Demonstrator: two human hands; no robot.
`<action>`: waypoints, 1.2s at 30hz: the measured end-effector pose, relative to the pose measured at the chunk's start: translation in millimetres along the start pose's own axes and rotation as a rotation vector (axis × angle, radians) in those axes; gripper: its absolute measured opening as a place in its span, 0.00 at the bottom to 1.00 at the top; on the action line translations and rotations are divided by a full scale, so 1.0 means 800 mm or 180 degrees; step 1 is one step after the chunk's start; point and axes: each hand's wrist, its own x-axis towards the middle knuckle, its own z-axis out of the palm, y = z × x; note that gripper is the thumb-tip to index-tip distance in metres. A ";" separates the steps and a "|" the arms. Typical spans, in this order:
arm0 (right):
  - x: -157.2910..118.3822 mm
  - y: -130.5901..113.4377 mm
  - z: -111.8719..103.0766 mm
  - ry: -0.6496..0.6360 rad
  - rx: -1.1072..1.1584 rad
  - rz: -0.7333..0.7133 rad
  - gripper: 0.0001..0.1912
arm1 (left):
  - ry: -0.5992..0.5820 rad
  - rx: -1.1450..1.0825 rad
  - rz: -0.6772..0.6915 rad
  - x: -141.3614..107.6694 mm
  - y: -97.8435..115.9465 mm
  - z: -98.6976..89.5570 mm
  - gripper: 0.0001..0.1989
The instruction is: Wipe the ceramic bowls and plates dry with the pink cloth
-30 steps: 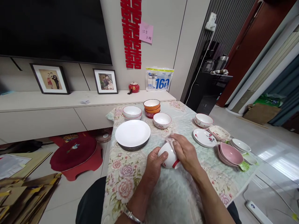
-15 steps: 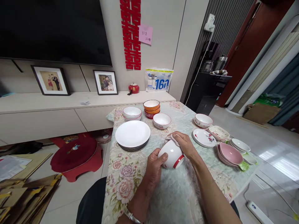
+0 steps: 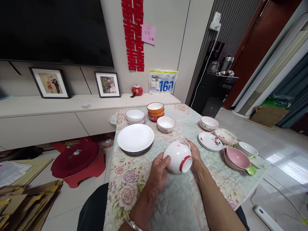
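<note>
Above the table's near middle, a white bowl point(image 3: 175, 154) with a red foot ring and small red flowers is tipped, its base facing right and toward me. My left hand point(image 3: 158, 168) grips its left rim, thumb on the outer wall. At the bowl's far right side is my right hand point(image 3: 194, 154), closed on a pale cloth point(image 3: 187, 143) pressed to the bowl; its fingers are mostly hidden behind the bowl. Left of the bowl stands a stack of plates point(image 3: 135, 138), white on top with dark ones beneath. Just beyond sits another white bowl point(image 3: 166, 124).
Stacked orange bowls point(image 3: 156, 110) and white bowls point(image 3: 135, 116) stand at the table's back. To the right are flowered plates point(image 3: 210, 141), a white bowl point(image 3: 209, 123), pink bowls point(image 3: 237, 158) and square dishes point(image 3: 225, 135). A floral cloth point(image 3: 128, 192) covers the table. A red stool point(image 3: 79, 160) is at left.
The bowl has turned so its foot ring faces me more. My right hand and the cloth have slid from the bowl's top down its right side. My left hand keeps its grip.
</note>
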 end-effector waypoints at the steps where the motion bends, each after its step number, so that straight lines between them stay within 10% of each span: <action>1: 0.000 -0.004 -0.003 -0.0058 -0.0104 -0.0107 0.15 | -0.0064 0.0129 -0.0016 -0.001 0.002 0.000 0.16; 9: -0.011 -0.019 -0.011 -0.0549 -0.0821 -0.0740 0.15 | -0.0074 0.0254 -0.0037 0.001 0.003 -0.007 0.16; 20: -0.089 -0.050 0.040 -0.1097 -0.3597 -0.2940 0.18 | -0.0184 -0.0174 0.0174 -0.002 -0.002 0.002 0.12; 28: -0.043 -0.069 0.028 -0.1614 -0.2746 -0.1937 0.17 | -0.0112 -0.0388 0.0070 -0.001 -0.002 0.002 0.15; 36: -0.007 -0.007 0.003 -0.0580 -0.0523 -0.0307 0.16 | 0.0423 -0.0515 0.0074 0.002 -0.001 -0.002 0.16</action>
